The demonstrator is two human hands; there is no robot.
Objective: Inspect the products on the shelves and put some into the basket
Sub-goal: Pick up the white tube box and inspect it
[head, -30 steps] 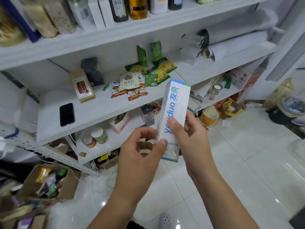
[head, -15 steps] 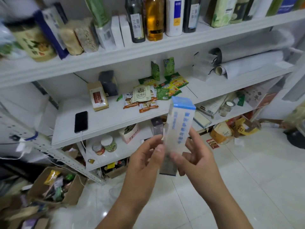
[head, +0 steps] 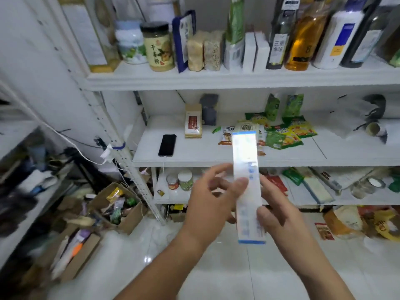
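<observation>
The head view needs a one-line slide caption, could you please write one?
Both hands, left hand and right hand, hold a white-and-blue carton upright before stocked white shelves.

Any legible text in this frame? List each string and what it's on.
"千" on the tan jar, top shelf; the characters below it are unclear.
White box, held by left hand and right hand: print blurred, unreadable.
Bottle labels, top shelf: too small to read.
Snack packets and red-label carton, middle shelf: blurred.
</observation>
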